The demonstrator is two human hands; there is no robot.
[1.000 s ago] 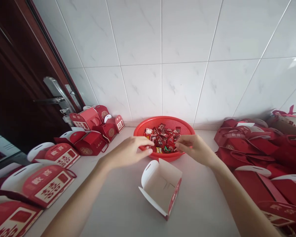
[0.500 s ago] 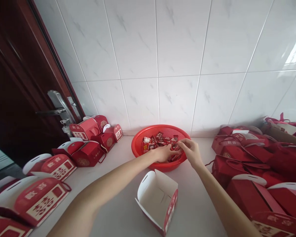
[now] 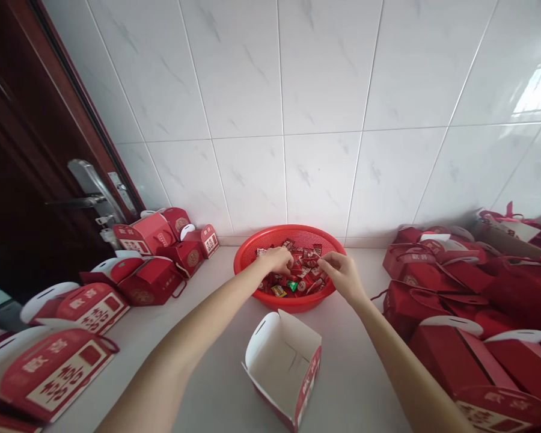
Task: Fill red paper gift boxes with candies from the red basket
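Observation:
A red plastic basket holds many small wrapped candies, mostly red, with a green one and a yellow one among them. My left hand reaches into its left side, fingers curled down onto the candies; what they grip is hidden. Over the right rim, my right hand pinches thumb and fingers together at what looks like a red wrapped candy. In front of the basket stands an open carton box, white inside and red outside, with no candies in it.
Red gift boxes with handles line the left side. More red boxes are piled on the right. Behind the white table rises a tiled wall. A dark door with a metal handle is at the left.
My left hand has moved left within the basket, uncovering the green and yellow candies. My right hand stays near the right rim. The view has shifted slightly.

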